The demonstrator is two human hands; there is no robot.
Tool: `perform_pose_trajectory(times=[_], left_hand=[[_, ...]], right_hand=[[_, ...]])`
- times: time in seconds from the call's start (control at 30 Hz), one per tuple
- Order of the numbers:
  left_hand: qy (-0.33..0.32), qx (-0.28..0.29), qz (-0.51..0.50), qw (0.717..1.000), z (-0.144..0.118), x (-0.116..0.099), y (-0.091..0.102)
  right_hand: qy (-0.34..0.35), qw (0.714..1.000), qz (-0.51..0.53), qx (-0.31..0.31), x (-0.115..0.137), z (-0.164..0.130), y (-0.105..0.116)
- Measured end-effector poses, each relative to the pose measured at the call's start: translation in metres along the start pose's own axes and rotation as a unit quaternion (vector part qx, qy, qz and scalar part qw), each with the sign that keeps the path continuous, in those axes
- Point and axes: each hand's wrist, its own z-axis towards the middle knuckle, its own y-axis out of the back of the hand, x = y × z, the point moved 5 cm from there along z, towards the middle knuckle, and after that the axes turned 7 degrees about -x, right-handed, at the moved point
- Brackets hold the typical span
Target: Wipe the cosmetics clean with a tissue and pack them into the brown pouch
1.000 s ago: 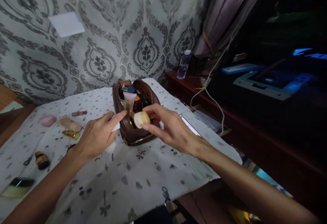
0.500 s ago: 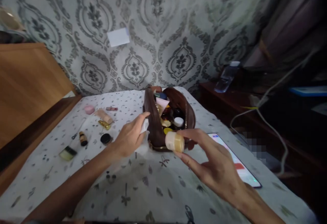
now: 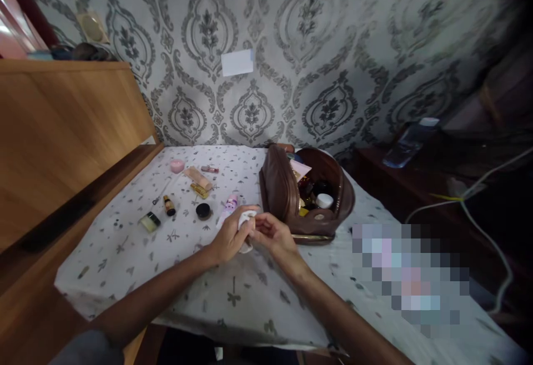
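Note:
My left hand (image 3: 229, 238) is closed around a crumpled white wipe (image 3: 246, 247). Against it, my right hand (image 3: 278, 238) pinches the small cream-and-gold jar (image 3: 252, 223), mostly hidden between the fingers and the wipe. Just behind the hands stands an open brown cosmetic bag (image 3: 275, 190). Inside it show a white-lidded jar (image 3: 324, 201), a pale pink tube (image 3: 300, 170) and dark containers. A purple-and-white bottle (image 3: 231, 203) lies beyond my left hand, next to a round black jar (image 3: 203, 211).
Left on the patterned cloth (image 3: 200, 265) lie a pink jar (image 3: 177, 166), a beige tube (image 3: 198, 178), a gold tube (image 3: 199, 190), a small dark bottle (image 3: 169, 206) and a greenish bottle (image 3: 150, 222). A wooden panel (image 3: 75, 115) borders the left; a water bottle (image 3: 410, 143) is right.
My right hand has brought the jar left to my left hand, and the wipe now wraps against it. The view has shifted left, and the purple-and-white bottle has come into sight.

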Motion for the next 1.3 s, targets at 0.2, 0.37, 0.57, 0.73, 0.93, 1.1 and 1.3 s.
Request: perform_pose_trajectory(times=[0.2, 0.37, 0.57, 0.73, 0.93, 1.1, 1.3], left_hand=[[-0.092, 0.056, 0.183, 0.977, -0.002, 0.015, 0.006], [-0.123, 0.072, 0.280, 0.949, -0.001, 0.010, 0.006], [-0.139, 0.030, 0.395, 0.908, -0.001, 0.001, 0.009], [-0.079, 0.026, 0.398, 0.914, -0.001, 0.008, 0.006], [-0.065, -0.005, 0.302, 0.951, 0.000, 0.016, 0.004], [-0.061, -0.022, 0.232, 0.971, 0.003, 0.016, 0.004], [-0.033, -0.049, 0.216, 0.975, 0.003, 0.017, 0.005]], right_hand=[[-0.165, 0.973, 0.162, -0.020, -0.032, -0.001, -0.010], [-0.189, 0.967, 0.169, 0.038, -0.039, -0.004, -0.011], [-0.194, 0.957, 0.213, 0.044, -0.038, -0.006, -0.016], [-0.189, 0.951, 0.243, 0.017, -0.037, -0.006, -0.015], [-0.189, 0.949, 0.252, -0.017, -0.040, -0.006, -0.015], [-0.167, 0.955, 0.246, -0.021, -0.039, -0.005, -0.016], [-0.113, 0.974, 0.192, -0.037, -0.039, -0.003, -0.015]])
